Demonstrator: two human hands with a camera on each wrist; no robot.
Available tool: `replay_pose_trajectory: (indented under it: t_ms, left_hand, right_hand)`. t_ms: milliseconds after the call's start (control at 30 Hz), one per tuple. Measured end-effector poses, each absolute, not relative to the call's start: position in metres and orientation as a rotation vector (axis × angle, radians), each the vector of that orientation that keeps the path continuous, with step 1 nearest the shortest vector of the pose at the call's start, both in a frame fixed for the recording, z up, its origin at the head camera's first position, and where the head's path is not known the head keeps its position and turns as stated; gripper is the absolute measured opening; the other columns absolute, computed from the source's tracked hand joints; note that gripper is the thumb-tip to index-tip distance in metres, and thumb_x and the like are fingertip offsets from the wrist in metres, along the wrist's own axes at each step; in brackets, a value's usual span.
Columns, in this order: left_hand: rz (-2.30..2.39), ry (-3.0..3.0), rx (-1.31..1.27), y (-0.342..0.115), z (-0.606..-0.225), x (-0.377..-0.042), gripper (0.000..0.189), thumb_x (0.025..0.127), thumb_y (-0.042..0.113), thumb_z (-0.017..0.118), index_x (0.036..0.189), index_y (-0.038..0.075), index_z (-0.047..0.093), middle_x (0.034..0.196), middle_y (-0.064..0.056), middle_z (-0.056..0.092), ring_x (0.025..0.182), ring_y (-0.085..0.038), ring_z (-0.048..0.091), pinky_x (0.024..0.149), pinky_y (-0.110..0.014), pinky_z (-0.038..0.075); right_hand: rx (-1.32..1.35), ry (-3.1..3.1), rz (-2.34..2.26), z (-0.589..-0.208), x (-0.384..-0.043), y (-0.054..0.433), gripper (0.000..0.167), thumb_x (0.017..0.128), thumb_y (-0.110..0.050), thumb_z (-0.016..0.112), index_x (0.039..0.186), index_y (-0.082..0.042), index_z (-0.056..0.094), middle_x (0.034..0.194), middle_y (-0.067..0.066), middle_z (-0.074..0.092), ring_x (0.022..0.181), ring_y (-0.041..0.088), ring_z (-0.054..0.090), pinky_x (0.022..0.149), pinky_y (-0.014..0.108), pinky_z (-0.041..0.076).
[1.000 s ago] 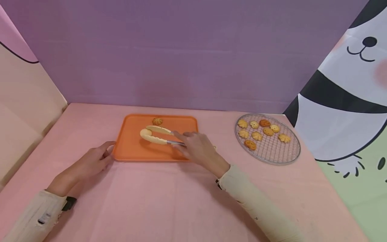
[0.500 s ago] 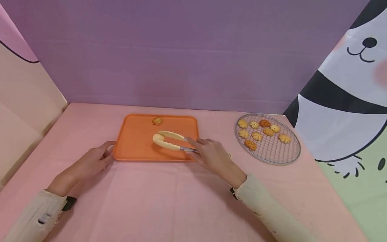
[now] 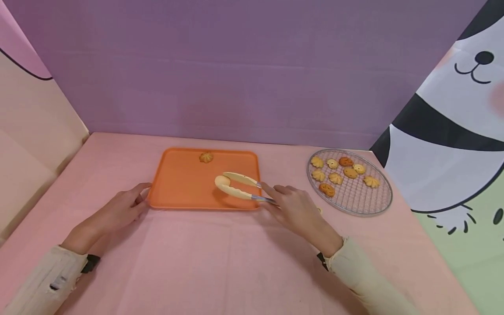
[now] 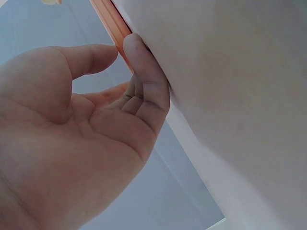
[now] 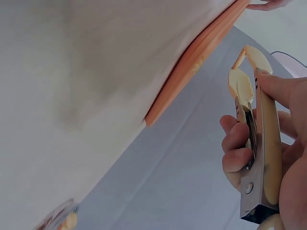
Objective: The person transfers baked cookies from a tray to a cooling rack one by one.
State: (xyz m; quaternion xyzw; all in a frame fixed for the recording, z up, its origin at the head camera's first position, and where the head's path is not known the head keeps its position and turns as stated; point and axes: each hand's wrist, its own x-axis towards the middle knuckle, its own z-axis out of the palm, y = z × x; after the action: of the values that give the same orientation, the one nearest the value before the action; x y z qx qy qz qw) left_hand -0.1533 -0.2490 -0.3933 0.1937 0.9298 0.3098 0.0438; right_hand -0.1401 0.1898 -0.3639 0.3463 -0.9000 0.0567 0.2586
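My right hand (image 3: 301, 214) grips a pair of metal tongs with cream tips (image 3: 240, 193), its fingers wrapped round the handles in the right wrist view. Between the tips is a round pale cookie (image 3: 222, 181), held over the right half of an orange tray (image 3: 177, 183). A swirled cookie (image 3: 206, 157) lies near the tray's far edge. At the tray's near left corner, my left hand (image 3: 118, 212) has thumb and forefinger at the rim; the left wrist view shows them pinching the tray edge (image 4: 111, 21).
To the right, a round wire rack (image 3: 362, 203) bears several cookies (image 3: 336, 178) of various shapes, mostly toward its far and left sides. Pink cloth (image 3: 204, 262) covers the table. A purple backdrop (image 3: 244, 87) rises behind, and a panda-printed panel (image 3: 445, 153) stands at right.
The right hand has moved rightward and slightly nearer, taking the tongs and pale cookie from the tray's middle toward its right side. The left hand has stayed at the tray's corner.
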Motion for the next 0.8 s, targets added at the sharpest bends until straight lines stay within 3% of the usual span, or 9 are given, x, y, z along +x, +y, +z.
replay_pose_trajectory:
  t_ms: [567, 667, 800]
  left_hand:
    - [0.939, 2.837, 0.557, -0.248, -0.393, -0.154, 0.05, 0.098, 0.005, 0.055, 0.144, -0.005, 0.038, 0.081, -0.003, 0.059, 0.067, -0.014, 0.053, 0.059, -0.026, 0.045]
    - [0.946, 2.836, 0.556, -0.248, -0.393, -0.154, 0.05, 0.098, 0.006, 0.055, 0.144, -0.005, 0.038, 0.081, -0.003, 0.059, 0.067, -0.013, 0.053, 0.059, -0.026, 0.045]
    - [0.945, 2.842, 0.553, -0.247, -0.394, -0.154, 0.05, 0.098, 0.006, 0.056, 0.143, -0.005, 0.039, 0.08, -0.002, 0.059, 0.066, -0.012, 0.052, 0.058, -0.026, 0.045]
  right_hand:
    - [0.874, -2.44, 0.166, -0.358, -0.116, 0.232, 0.054, 0.084, -0.029, 0.079, 0.131, -0.007, 0.065, 0.085, 0.007, 0.068, 0.065, 0.02, 0.062, 0.058, 0.037, 0.052]
    - [0.881, -2.418, 0.177, -0.357, -0.112, 0.241, 0.05, 0.094, -0.041, 0.067, 0.13, -0.006, 0.065, 0.084, 0.007, 0.068, 0.064, 0.019, 0.061, 0.056, 0.035, 0.051]
    - [0.844, -2.412, 0.192, -0.356, -0.106, 0.253, 0.065, 0.101, -0.057, 0.038, 0.13, -0.006, 0.065, 0.086, 0.009, 0.07, 0.066, 0.021, 0.065, 0.058, 0.038, 0.054]
